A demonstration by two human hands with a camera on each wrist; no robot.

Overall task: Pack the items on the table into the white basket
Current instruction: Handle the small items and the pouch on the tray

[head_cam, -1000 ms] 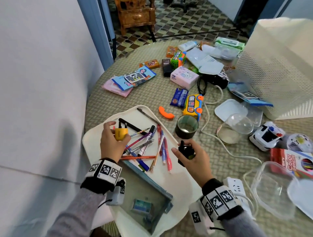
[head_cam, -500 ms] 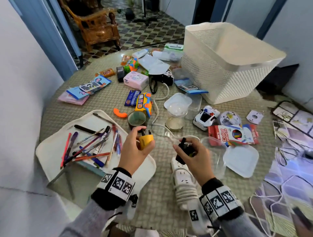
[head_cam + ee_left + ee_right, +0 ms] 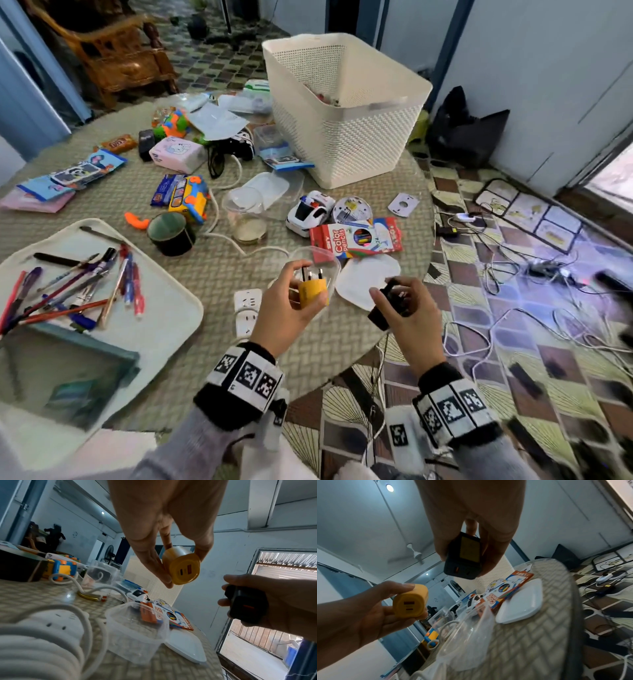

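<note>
My left hand (image 3: 291,308) grips a yellow charger plug (image 3: 312,290) (image 3: 181,569) (image 3: 410,604), prongs up, above a clear plastic tub (image 3: 322,260). My right hand (image 3: 407,315) grips a black charger plug (image 3: 388,303) (image 3: 463,559) (image 3: 247,605) over the table's near right edge. The white basket (image 3: 346,113) stands at the far side of the round table (image 3: 212,267), with some things inside. Many loose items lie between it and my hands.
A white tray (image 3: 164,308) of pens sits at the left. A white power strip (image 3: 246,310) with cable, a coloured pencil box (image 3: 356,238), a toy police car (image 3: 310,212), a tape roll (image 3: 169,233), clear tubs and lids lie around. Cables cover the floor (image 3: 513,308) at the right.
Both hands carried their plugs rightward from the pen tray to the table's near right edge. My view swung right, and the whole basket came into sight.
</note>
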